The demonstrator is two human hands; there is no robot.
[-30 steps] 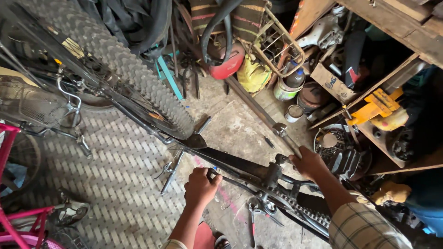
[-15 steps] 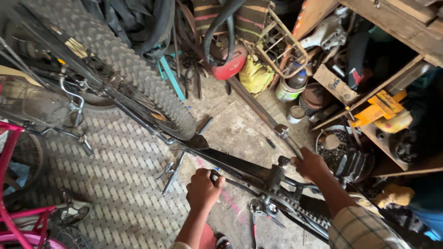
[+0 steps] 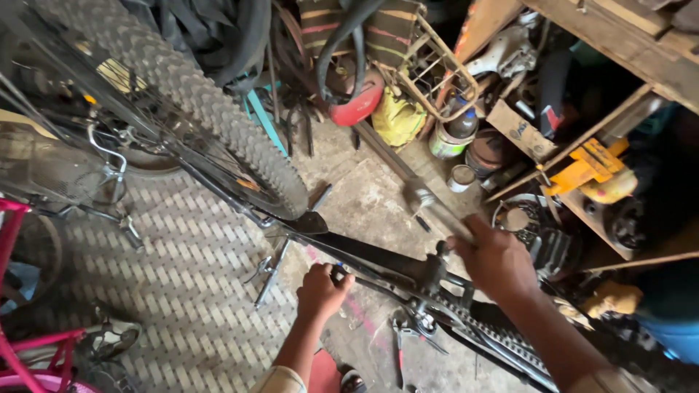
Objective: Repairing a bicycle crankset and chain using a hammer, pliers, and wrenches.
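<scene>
Bike frame lies upside down on the floor, long axis running from the knobby tyre down-right. Left hand fisted shut around a tool handle just below the frame; right hand curled on a long bar, right of the frame's crank

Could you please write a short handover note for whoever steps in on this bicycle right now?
Left hand: closed around a tool handle at the black bicycle frame.
Right hand: gripping a long metal wrench by the crank area.
The knobby tyre stands upper left; pliers lie on the floor.
Done: both tools are seated.
Left: whether the fitting is loose cannot be told.
</scene>
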